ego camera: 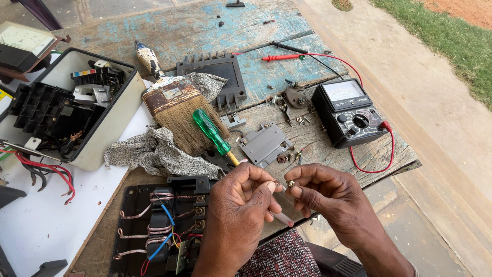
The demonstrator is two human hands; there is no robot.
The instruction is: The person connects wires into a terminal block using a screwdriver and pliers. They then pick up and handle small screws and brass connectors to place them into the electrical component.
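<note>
A: Head view, foreground. What do I have in each hand?

B: My left hand (241,202) is closed around a thin rod-like tool (281,217), which pokes out below the fingers with a reddish tip. My right hand (328,197) has thumb and forefinger pinched together on a small brass screw (291,183). The two hands nearly meet, just above the near edge of the bench (287,77).

A: Same view, what lies below the left hand?

B: A black terminal block (159,225) with copper coils and blue and red wires, flat on the bench.

A: And the middle ground?

B: A green-handled screwdriver (212,132) rests across the bristles of a worn paintbrush (174,110), which lies on a patterned cloth (154,151). Just right of the screwdriver sits a grey metal plate (265,144), with loose small hardware scattered near it.

A: Far right and far left?

B: To the right, a black analogue multimeter (351,113) with its red lead (376,164) looping to the bench edge; its probes (284,54) lie behind it. To the left, an opened white meter housing (72,110) stands on a white sheet (46,225).
</note>
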